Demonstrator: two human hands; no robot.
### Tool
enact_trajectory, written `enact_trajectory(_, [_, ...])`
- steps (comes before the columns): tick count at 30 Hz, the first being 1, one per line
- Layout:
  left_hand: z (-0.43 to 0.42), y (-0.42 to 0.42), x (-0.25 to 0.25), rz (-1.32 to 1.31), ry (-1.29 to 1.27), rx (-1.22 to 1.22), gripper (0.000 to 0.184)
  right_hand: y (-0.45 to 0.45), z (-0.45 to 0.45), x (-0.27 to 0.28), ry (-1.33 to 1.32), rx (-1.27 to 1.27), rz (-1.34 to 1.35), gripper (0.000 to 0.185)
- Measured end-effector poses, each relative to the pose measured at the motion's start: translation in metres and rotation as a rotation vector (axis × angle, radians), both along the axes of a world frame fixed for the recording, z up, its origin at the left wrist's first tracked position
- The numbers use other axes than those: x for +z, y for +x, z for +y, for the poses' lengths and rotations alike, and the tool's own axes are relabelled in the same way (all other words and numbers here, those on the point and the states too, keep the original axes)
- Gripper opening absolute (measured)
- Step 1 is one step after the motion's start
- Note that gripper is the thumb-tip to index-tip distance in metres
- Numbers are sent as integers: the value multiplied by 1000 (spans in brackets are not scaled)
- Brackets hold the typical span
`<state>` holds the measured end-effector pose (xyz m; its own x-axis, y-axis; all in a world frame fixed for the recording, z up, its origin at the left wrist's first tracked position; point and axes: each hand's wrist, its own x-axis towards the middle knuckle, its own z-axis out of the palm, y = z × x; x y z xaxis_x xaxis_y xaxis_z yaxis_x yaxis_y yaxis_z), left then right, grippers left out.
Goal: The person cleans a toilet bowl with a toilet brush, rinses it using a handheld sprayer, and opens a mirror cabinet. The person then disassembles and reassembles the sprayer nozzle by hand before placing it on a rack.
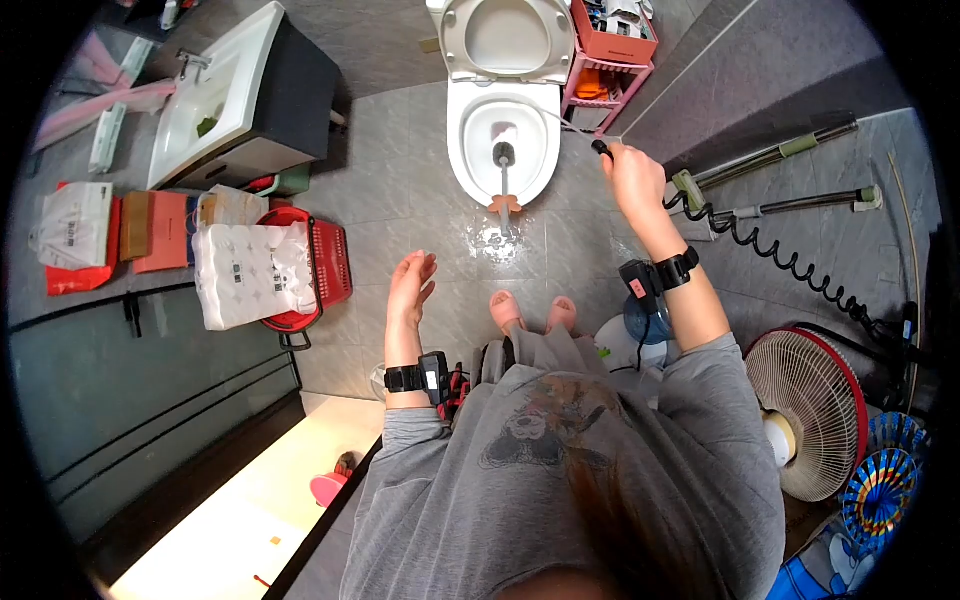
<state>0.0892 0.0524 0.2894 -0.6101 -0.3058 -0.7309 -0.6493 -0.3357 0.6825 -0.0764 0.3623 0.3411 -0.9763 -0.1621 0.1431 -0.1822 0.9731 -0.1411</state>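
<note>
Hair (600, 500) hangs over a grey shirt (520, 450), closest to the camera. Beyond it, the left hand (408, 285) is held out with its fingers loosely open and slightly bent. The right hand (637, 182) has its fingers closed around a sprayer (602, 148), whose black tip pokes out just past them. A thin stream (568, 124) leaves that tip and arcs leftward into the toilet (456, 150), which stands ahead of both hands and between them, its seat and lid raised.

A brush (505, 178) lies in the bowl, well apart from either hand's fingers: its dark head is down inside, and its handle comes over the front rim toward the person. Wet patches (492, 243) shine on the floor below the handle, between the two sets of fingers. Pink slippers (508, 308) are nearer the person.

Right of the right fingers, a black coiled hose (785, 262) runs back toward a fan (808, 410). Left of the left fingers sit a red basket (332, 262) and a white pack (250, 272), with a sink (215, 100) farther ahead. Just ahead of the right fingers is a pink rack (613, 110) bearing a box (612, 40).
</note>
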Motion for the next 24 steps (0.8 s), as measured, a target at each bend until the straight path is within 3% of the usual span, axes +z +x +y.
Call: enact_trajectory(24, [5, -2, -11, -22, 14, -8, 41, 18, -1, -7, 142, 114, -278, 15])
